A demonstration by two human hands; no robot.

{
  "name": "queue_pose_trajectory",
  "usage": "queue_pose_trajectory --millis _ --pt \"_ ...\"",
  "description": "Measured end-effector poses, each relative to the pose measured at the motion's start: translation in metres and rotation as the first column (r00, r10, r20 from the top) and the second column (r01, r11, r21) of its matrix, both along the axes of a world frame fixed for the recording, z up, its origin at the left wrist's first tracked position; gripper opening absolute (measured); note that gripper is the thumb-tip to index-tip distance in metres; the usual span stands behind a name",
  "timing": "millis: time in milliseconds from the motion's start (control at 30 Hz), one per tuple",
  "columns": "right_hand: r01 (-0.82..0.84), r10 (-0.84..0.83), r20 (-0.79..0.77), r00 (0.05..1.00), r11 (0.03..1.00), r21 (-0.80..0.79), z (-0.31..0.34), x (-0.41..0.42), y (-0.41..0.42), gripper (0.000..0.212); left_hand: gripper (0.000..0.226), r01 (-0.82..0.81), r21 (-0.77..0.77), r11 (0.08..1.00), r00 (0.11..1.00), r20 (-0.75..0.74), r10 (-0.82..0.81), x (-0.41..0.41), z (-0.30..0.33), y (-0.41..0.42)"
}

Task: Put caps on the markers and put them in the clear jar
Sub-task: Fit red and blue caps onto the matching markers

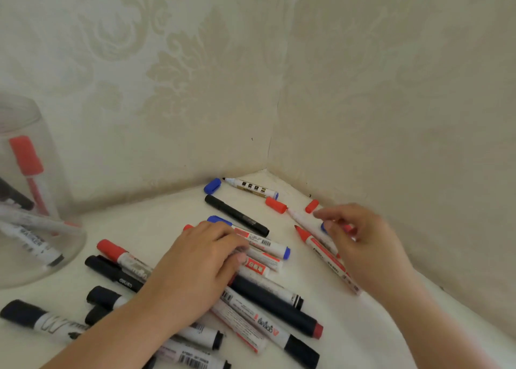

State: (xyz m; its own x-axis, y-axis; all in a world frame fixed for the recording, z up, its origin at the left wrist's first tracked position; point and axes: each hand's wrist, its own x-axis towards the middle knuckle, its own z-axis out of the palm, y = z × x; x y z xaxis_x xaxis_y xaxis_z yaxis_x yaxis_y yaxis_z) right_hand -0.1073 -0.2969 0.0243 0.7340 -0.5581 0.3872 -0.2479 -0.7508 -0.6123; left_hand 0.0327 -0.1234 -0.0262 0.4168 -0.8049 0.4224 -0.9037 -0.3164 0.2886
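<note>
1. I see my left hand (205, 260) lying palm down on the heap of markers (259, 307) in the middle of the desk (156, 223), fingers bent over a red-and-white marker (261, 257); I cannot tell whether it actually grips one.
2. My right hand (360, 237) hovers near the back right corner of the desk, forefinger stretched out, the other fingers curled around something small with blue and red showing between them; I cannot tell what it is.
3. Just beside that hand lies an uncapped red marker (325, 260), tip pointing toward the corner.
4. Two loose red caps (276, 204) (312, 206) sit near the back corner, apart from each other.
5. A loose blue cap (212, 186) lies by the back wall, next to an uncapped white marker (251, 188).
6. A black marker (236, 215) lies just in front of them.
7. The clear jar (33, 195) stands at the desk's left edge, holding a red-capped marker (29, 167) and several others.
</note>
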Motion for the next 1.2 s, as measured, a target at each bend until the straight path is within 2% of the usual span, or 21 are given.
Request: queue_pose_trajectory --millis 33,100,200,300,367,467,567,700,767,867,967,1100,1200 --pt "0.047 -0.046 -0.034 0.998 0.999 0.01 0.006 0.001 -0.007 0.035 0.041 0.002 -0.01 1.0 1.0 -0.024 -0.003 0.0 0.001 0.0" --pt "0.089 -0.096 -0.203 0.975 0.995 -0.043 0.012 0.007 -0.02 0.028 0.043 0.017 0.002 1.0 0.999 -0.04 -0.017 -0.001 0.003 0.0" --pt "0.107 -0.185 -0.444 0.877 0.975 -0.195 0.005 0.026 -0.03 0.018 0.034 0.011 0.03 0.999 0.999 -0.042 -0.009 -0.002 0.005 0.002" --pt "0.104 -0.232 -0.543 0.807 0.961 -0.256 -0.001 0.043 -0.037 0.021 0.033 0.003 -0.007 1.0 0.998 -0.063 -0.003 -0.001 0.007 0.002" --pt "0.109 -0.227 -0.572 0.788 0.966 -0.233 -0.001 0.048 -0.038 0.022 0.032 -0.004 -0.033 0.999 0.996 -0.093 0.001 0.0 0.011 0.001" --pt "0.108 -0.22 -0.577 0.786 0.969 -0.221 0.0 0.041 -0.033 0.025 0.03 0.0 -0.022 1.0 0.996 -0.092 -0.002 0.001 0.021 -0.005" --pt "0.069 -0.243 -0.599 0.763 0.952 -0.299 -0.008 0.023 -0.025 0.028 0.029 0.021 0.029 0.999 0.995 -0.095 -0.018 0.003 0.033 -0.019" --pt "0.043 -0.273 -0.546 0.792 0.917 -0.396 -0.022 0.011 -0.013 0.019 0.034 0.053 0.197 0.979 0.989 -0.147 -0.024 0.017 0.04 -0.058" --pt "0.08 -0.242 -0.502 0.831 0.943 -0.322 -0.023 0.009 -0.012 0.018 0.04 0.053 0.261 0.964 0.986 -0.164 -0.01 0.025 0.037 -0.081" --pt "0.158 -0.171 -0.375 0.911 0.985 -0.063 -0.019 0.0 -0.016 0.011 0.053 0.023 0.291 0.956 0.989 -0.147 0.022 0.035 0.03 -0.113" --pt "0.19 -0.167 -0.267 0.949 0.98 0.065 -0.016 -0.009 -0.026 0.011 0.057 -0.04 0.352 0.935 0.997 -0.05 0.062 0.041 0.025 -0.132" --pt "0.17 -0.154 -0.187 0.97 0.983 0.071 -0.019 -0.01 -0.033 0.007 0.041 -0.136 0.347 0.928 0.982 0.17 0.08 0.046 0.018 -0.142" --pt "0.153 -0.139 -0.172 0.975 0.985 0.074 -0.021 -0.009 -0.031 0.006 0.029 -0.148 0.325 0.934 0.956 0.29 0.051 0.048 0.019 -0.143"
